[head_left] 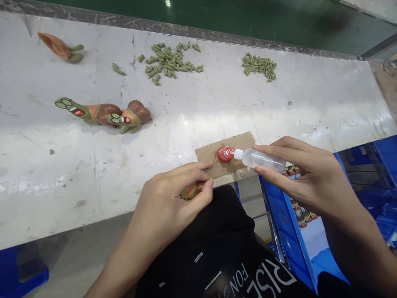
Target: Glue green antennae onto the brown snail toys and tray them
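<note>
My right hand (297, 165) grips a translucent squeeze bottle (263, 159) with a white nozzle, held nearly level. The nozzle tip is at a small red cap-like piece (224, 153), which looks wet and glossy. That piece rests on a brown cardboard scrap (204, 154) at the table's front edge. In my left hand (176, 198), closed between thumb and fingers, is a small brown, orange and green figurine (192, 190), mostly hidden by the hand. It is just left of and nearer me than the cardboard.
Two cartoon figurines (105, 114) lie on the white table (173, 145). Behind them are an orange cone-shaped part (56, 45), a pile of green pegs (170, 62) and a smaller pile (259, 66). Blue trays (279, 211) with more figurines stand below right.
</note>
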The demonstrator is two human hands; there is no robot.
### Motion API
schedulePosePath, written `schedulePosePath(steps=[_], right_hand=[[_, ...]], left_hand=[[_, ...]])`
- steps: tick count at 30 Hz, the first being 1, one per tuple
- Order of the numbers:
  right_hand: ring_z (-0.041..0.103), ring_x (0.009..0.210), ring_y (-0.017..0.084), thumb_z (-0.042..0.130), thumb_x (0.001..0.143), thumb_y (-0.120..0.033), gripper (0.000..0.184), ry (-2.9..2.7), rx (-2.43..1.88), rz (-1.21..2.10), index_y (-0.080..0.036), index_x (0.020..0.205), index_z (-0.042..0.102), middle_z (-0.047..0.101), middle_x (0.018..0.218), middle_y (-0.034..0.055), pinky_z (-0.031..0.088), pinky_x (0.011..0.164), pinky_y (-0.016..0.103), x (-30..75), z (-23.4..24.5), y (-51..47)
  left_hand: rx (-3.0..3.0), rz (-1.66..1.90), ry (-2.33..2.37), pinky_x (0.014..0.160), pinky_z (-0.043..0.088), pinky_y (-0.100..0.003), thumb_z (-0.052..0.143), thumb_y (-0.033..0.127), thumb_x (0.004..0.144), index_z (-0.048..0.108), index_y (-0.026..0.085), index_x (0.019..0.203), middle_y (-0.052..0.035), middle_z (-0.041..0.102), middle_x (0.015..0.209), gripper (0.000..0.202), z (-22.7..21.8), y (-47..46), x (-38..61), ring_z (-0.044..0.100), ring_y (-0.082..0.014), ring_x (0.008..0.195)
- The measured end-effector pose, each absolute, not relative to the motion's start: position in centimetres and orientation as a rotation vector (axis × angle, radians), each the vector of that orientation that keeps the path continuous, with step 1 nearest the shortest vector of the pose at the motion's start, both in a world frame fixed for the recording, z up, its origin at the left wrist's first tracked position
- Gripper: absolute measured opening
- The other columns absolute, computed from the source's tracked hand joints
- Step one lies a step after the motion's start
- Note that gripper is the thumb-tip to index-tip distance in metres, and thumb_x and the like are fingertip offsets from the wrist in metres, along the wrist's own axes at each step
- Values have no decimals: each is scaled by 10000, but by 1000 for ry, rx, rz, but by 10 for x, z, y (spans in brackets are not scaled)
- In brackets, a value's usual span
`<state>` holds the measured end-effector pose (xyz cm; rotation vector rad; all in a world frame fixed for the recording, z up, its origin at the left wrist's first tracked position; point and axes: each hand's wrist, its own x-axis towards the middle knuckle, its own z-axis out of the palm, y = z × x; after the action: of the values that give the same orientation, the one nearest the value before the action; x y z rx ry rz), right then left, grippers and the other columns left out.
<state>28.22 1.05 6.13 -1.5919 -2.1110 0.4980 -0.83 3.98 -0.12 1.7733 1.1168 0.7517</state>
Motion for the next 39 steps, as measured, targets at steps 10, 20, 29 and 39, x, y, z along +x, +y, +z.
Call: schedulePosePath(steps=[10, 20, 29, 39], right_hand=[[802, 897, 259, 843, 1114, -302, 245, -2130, -1616, 490, -236, 1345, 886, 855, 1131, 96, 600, 676, 389, 279, 65, 10], [806, 921, 249, 855, 1106, -289, 293, -2158, -1584, 468, -201, 1384, 883, 852, 1143, 100, 601, 715, 379, 279, 67, 13], [796, 903, 247, 866, 1093, -307, 287, -2137, -1608, 457, -216, 1362, 901, 854, 1129, 91, 603, 713, 380, 280, 69, 12], [795, 903, 240, 874, 1083, -286, 289, -2132, -1603, 467, -222, 1363, 902, 850, 1114, 80, 596, 697, 373, 280, 69, 13]], left_hand=[[1777, 713, 1146, 856, 659, -283, 690, 243, 1025, 812, 275, 824, 16, 957, 1086, 237, 1, 40, -9, 928, -260, 1151], [1785, 701, 1153, 850, 639, -267, 692, 256, 1033, 822, 270, 838, 12, 962, 1218, 234, 1, 40, -9, 924, -238, 1170], [1771, 708, 1160, 865, 662, -298, 698, 257, 1024, 815, 277, 834, 13, 959, 1236, 225, -1, 41, -7, 924, -259, 1170], [1762, 701, 1181, 986, 674, -265, 710, 280, 1018, 828, 288, 853, 45, 949, 1290, 203, -1, 39, -9, 923, -210, 1159]])
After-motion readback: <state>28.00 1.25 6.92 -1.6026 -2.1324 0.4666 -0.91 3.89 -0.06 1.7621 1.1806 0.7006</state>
